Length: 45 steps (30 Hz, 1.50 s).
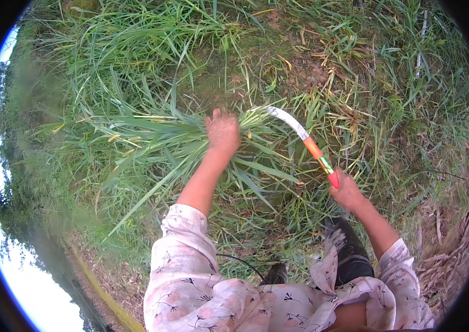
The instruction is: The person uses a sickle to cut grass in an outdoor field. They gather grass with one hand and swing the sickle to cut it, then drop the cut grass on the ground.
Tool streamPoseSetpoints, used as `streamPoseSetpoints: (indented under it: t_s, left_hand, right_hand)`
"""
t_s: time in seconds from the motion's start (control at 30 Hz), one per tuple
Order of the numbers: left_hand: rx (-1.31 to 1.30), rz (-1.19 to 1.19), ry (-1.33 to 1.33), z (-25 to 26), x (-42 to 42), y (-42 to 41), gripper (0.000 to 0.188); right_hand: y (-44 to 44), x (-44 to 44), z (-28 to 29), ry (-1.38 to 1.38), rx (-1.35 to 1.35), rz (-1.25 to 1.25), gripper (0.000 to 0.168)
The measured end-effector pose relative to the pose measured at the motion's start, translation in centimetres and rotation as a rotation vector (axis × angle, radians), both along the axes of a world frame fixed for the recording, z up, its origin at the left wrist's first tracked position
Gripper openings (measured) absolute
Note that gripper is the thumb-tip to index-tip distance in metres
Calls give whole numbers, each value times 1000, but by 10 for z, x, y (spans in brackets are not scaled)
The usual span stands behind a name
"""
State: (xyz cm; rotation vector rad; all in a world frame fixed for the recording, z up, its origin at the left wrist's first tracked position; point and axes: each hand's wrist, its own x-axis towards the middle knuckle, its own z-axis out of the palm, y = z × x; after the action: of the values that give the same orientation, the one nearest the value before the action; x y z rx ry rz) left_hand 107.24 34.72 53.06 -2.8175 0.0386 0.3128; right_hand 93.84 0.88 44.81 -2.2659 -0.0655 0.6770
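Observation:
My left hand (223, 132) is closed around a thick bundle of long green grass (168, 130), whose blades fan out to the left and whose stems stick out to the right of my fist. Lower right, my right hand (345, 190) grips the handle of a sickle (288, 120). The handle is orange, with a shiny multicoloured band and a red part at my fingers. Its pale curved blade arcs up and left to the stems beside my left fist; the blade's tip is partly hidden among them.
Uncut-looking tall grass (135, 45) stands at the upper left. Bare soil with loose blades (301, 70) lies at the upper middle. Dry brown stalks (450, 265) cover the lower right. A dark boot (348, 253) shows below my right hand, and a thin black cord (240, 260) near my body.

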Motion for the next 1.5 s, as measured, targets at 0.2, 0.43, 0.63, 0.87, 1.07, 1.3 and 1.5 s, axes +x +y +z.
streamPoseSetpoints:
  t_s: [0.2, 0.43, 0.63, 0.87, 1.07, 1.3, 1.5]
  left_hand:
    - [-92, -161, -57, 21, -89, 8, 30]
    - [-143, -116, -270, 47, -102, 41, 28]
    - [-86, 51, -241, 22, -54, 69, 53]
    - [-97, 34, 20, 16, -40, 66, 36]
    - [-179, -173, -9, 39, -113, 17, 25]
    - [-228, -133, -81, 46, -168, 30, 33]
    - [-96, -15, -155, 31, -120, 34, 61]
  right_hand:
    - [-52, -67, 25, 218, 25, -84, 30]
    - [78, 55, 39, 12, 157, -7, 25]
    - [111, 82, 32, 70, 156, 182, 30]
    - [46, 15, 24, 90, 110, 131, 28]
    - [-30, -48, 24, 192, 9, 147, 29]
    - [41, 8, 30, 83, 181, -61, 23]
    - [72, 40, 3, 2, 125, 199, 31]
